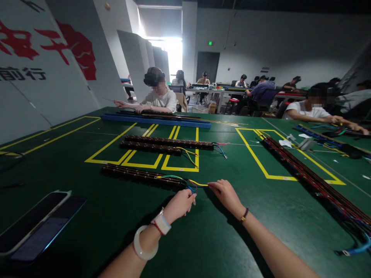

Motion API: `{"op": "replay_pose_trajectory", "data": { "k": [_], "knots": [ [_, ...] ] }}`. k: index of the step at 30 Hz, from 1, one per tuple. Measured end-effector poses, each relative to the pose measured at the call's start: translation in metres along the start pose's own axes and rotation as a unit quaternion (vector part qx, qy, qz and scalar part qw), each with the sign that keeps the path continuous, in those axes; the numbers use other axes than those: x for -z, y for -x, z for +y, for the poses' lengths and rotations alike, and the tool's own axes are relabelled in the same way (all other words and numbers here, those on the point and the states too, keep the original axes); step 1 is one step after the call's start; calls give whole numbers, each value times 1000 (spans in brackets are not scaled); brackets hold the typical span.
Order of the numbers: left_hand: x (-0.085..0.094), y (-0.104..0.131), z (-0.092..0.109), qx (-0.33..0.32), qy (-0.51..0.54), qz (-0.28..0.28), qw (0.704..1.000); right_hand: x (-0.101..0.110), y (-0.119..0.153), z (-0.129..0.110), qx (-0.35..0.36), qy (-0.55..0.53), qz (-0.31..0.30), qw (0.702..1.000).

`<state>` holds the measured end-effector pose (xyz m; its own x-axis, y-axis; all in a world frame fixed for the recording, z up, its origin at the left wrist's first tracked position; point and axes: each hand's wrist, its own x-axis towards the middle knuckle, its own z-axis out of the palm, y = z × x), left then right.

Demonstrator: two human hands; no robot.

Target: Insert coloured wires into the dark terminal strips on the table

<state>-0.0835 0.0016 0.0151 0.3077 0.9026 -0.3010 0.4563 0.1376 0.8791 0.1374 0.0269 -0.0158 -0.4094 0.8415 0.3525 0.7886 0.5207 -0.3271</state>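
A long dark bar assembly (139, 175) with coppery strips lies on the green table nearest me, with coloured wires coming from its right end. My right hand (226, 196) pinches the tip of the yellow wire (198, 183), drawn out to the right. At the same end, my left hand (180, 204) is closed on the blue wire (191, 189), and a bit of red wire shows beside it. A green wire (174, 177) bends back over the bar to a ring terminal (156, 177). The fingertips of my left hand are partly hidden.
Two similar bars (168, 143) lie inside yellow tape outlines (181, 169) farther back. A bundle of longer bars (310, 173) lies at right, a phone (48, 231) and a phone-like case (31, 218) at left. Across the table, a co-worker (158, 94) sits behind a blue rail (162, 122).
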Motion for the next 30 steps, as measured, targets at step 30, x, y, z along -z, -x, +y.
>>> {"op": "replay_pose_trajectory", "data": {
  "k": [30],
  "knots": [
    [25,1,9,-10,-259,276,926,-2,-2,7,-8,15,22,1000]
  ]
}}
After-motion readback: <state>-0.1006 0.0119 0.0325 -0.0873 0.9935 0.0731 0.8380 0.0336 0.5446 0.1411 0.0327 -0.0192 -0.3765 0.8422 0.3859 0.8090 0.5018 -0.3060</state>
